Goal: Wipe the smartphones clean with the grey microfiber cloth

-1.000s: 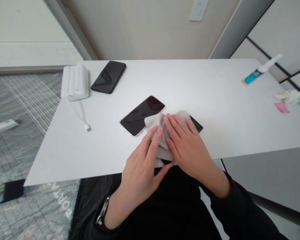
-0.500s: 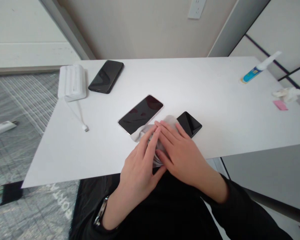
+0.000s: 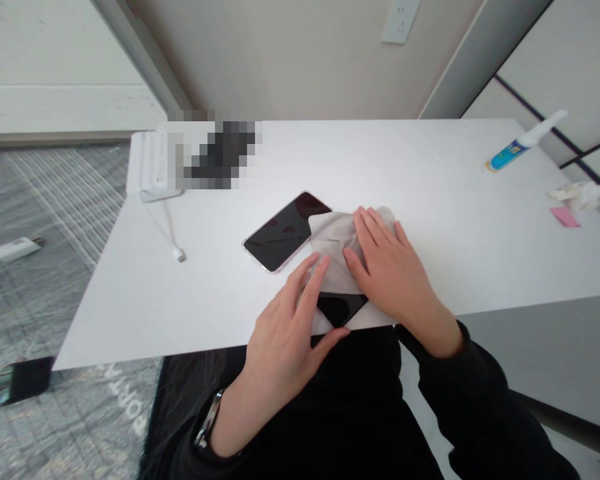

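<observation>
Cloth (image 3: 336,250) under right hand (image 3: 387,270), covering dark phone (image 3: 341,309)

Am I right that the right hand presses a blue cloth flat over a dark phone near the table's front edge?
Not quite: the cloth is light grey, not blue. The head view shows the right hand pressing it flat over a dark phone near the front edge of the table. The only blue thing is the spray bottle at the far right.
</observation>
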{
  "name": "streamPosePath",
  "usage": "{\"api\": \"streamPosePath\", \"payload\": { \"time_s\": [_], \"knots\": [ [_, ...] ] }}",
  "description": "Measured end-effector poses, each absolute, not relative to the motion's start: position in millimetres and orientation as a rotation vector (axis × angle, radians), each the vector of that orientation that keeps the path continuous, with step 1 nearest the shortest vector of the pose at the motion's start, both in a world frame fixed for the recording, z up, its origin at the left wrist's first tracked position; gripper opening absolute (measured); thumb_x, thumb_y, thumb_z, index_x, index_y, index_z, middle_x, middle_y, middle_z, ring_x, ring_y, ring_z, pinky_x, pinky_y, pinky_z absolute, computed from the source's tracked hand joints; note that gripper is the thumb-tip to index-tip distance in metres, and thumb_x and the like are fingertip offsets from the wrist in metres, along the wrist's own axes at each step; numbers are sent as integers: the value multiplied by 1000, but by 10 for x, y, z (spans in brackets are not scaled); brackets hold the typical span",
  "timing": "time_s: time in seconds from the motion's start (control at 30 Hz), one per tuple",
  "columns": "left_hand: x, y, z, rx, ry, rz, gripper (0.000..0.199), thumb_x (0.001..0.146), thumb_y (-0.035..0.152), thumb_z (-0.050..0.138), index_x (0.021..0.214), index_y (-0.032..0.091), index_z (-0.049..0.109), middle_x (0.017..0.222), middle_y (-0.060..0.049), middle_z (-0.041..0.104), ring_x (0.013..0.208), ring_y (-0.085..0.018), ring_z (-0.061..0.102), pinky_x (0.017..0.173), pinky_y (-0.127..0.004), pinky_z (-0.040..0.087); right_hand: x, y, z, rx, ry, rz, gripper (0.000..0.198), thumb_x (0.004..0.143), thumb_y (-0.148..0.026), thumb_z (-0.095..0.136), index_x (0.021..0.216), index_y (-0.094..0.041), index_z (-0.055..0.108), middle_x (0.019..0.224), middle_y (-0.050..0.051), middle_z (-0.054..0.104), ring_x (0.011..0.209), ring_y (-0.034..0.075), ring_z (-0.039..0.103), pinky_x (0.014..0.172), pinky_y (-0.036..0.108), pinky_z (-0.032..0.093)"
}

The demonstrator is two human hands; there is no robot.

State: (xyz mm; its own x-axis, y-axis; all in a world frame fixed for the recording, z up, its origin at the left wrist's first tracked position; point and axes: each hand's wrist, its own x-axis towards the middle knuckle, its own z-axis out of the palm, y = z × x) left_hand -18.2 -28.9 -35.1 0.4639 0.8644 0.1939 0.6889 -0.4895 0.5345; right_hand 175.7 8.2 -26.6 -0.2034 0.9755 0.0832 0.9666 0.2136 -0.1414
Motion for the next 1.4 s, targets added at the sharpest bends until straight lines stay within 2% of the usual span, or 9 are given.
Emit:
{"api": "streamPosePath", "payload": {
  "time_s": [0.1,0.27,0.47,0.63,0.8,0.97,1.13,1.3,1.4],
  "knots": [
    [-180,-285,-351,2318,1301,649,96,90,42,75,165,26,16,166,-16,38,146,-32,50,107,-45,58,1690,36,-249,-1811,-2387,99,66,108,-38,32,160,3,30,171,20,27,161,32,19,130,61,18],
    [-171,-281,-363,2315,1306,652,96,90,40,75,165,26,17,166,-15,37,147,-32,49,106,-44,58,1657,3,-222,-1607,-2559,200,63,110,-40,28,163,-5,28,172,12,26,161,27,20,131,56,19],
    [-164,-278,-343,2331,1328,621,102,85,42,82,164,26,20,164,-15,41,141,-32,55,103,-43,60,1806,1,-268,-1770,-2420,61,67,109,-39,28,161,4,28,171,20,24,161,34,18,128,62,19],
    [-169,-281,-344,2340,1330,619,100,86,45,80,163,26,21,164,-15,41,141,-32,55,102,-44,60,1850,-115,-268,-1598,-2555,136,65,110,-42,29,164,-7,26,173,10,23,162,27,20,130,55,21],
    [-169,-284,-351,2352,1334,614,99,85,42,82,162,26,23,163,-15,43,136,-31,59,102,-42,61,1867,-124,-300,-1807,-2359,41,65,109,-39,29,162,0,28,172,17,24,162,33,18,128,62,19],
    [-174,-287,-348,2347,1345,589,99,86,39,80,164,28,20,164,-14,41,142,-33,54,103,-45,60,1828,-209,-283,-1526,-2561,161,61,109,-37,30,164,-9,28,173,8,24,162,25,19,130,53,21],
    [-163,-290,-332,2340,1334,595,96,87,42,80,163,28,23,163,-14,43,138,-31,58,103,-44,60,1916,-200,-289,-1761,-2357,81,64,109,-39,31,164,-6,26,172,16,26,162,33,18,127,65,20],
    [-162,-291,-326,2331,1325,577,96,86,33,79,164,27,21,164,-14,41,143,-32,53,101,-44,61,1832,-224,-258,-1499,-2572,239,61,109,-36,31,164,-11,28,173,8,25,162,24,20,131,55,19],
    [-172,-301,-332,2344,1325,602,94,87,42,78,163,27,24,163,-14,43,140,-32,56,104,-46,59,1828,-150,-268,-1729,-2402,138,68,108,-44,34,164,-5,26,172,15,24,161,30,22,129,61,20]
  ]
}}
